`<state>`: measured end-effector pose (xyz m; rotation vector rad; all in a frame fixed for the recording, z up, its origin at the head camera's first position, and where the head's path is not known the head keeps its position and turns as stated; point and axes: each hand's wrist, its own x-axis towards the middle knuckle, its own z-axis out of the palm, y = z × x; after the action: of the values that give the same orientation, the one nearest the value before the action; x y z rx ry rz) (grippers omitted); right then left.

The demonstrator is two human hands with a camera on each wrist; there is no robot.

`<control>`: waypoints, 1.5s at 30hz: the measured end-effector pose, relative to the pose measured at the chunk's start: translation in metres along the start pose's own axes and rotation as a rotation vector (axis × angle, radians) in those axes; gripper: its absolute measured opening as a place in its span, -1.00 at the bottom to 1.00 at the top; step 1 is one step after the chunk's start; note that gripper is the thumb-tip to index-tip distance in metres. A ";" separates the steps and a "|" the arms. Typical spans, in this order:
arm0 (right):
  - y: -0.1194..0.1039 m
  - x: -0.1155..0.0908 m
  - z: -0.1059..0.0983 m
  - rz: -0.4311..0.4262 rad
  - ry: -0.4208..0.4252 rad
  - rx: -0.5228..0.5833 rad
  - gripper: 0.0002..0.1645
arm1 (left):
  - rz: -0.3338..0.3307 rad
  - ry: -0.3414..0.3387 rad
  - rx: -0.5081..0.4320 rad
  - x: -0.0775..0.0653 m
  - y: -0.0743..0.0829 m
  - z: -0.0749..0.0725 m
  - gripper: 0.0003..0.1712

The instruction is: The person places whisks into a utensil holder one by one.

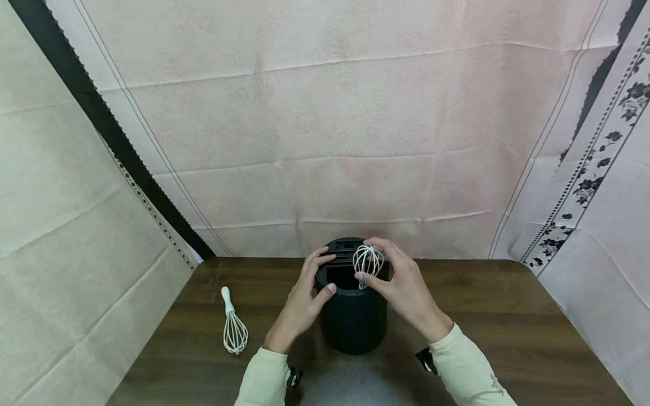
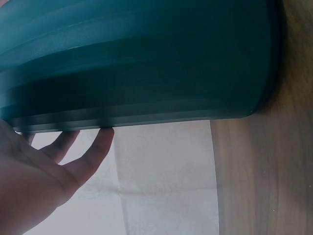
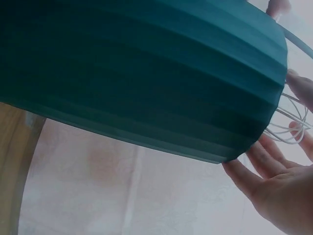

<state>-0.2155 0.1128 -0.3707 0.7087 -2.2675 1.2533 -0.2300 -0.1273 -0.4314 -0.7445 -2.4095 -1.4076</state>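
Note:
A dark green ribbed utensil holder (image 1: 354, 324) stands upright on the table, with slots in its black top and a larger opening toward the front. My left hand (image 1: 303, 296) grips its left side, thumb at the near rim and fingers at the top edge; in the left wrist view its fingertips (image 2: 105, 134) touch the wall. Between thumb and fingers, my right hand (image 1: 406, 287) holds the white wire end of a whisk (image 1: 368, 259) over the opening. That whisk points downward, its handle hidden inside the holder. The right wrist view shows its wire loops (image 3: 288, 122) beyond the rim.
A second white whisk (image 1: 235, 324) lies on the brown wooden table (image 1: 482, 321), left of the holder. Pale cloth (image 1: 330, 124) hangs behind the table, with more cloth at both sides.

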 end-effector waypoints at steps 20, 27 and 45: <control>0.004 -0.012 -0.002 0.049 -0.074 -0.069 0.07 | 0.007 0.008 0.008 -0.001 0.002 -0.001 -0.38; 0.015 -0.011 -0.017 0.089 -0.165 -0.027 0.07 | -0.008 0.004 0.001 -0.002 0.004 -0.002 -0.38; 0.049 -0.018 0.005 0.079 -0.267 0.035 -0.10 | 0.044 -0.043 -0.060 0.007 -0.006 -0.006 -0.38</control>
<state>-0.2333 0.1342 -0.4145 0.8521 -2.5144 1.3042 -0.2395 -0.1324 -0.4300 -0.8452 -2.3763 -1.4668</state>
